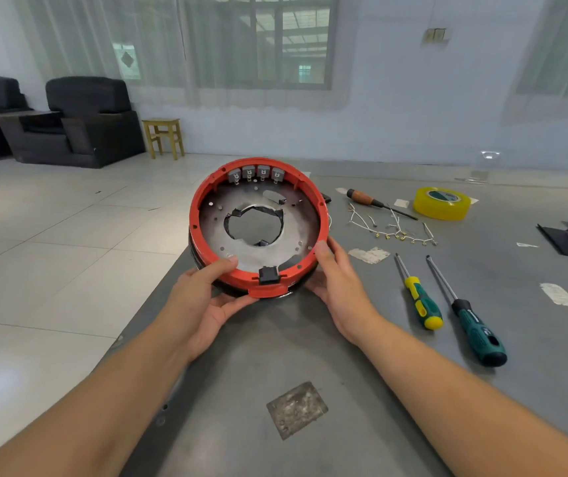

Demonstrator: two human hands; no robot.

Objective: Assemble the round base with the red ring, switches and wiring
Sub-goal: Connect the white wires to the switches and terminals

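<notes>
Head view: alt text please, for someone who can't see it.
Both hands, left hand and right hand, grip a tilted round base with a red ring and four grey switches at a grey table's edge. To its right lie loose wires, three screwdrivers and yellow tape.

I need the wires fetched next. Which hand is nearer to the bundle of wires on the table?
Right. The right hand grips the red ring's right side, with the wires beyond it; the left hand holds the ring's near-left edge, farther away.
</notes>
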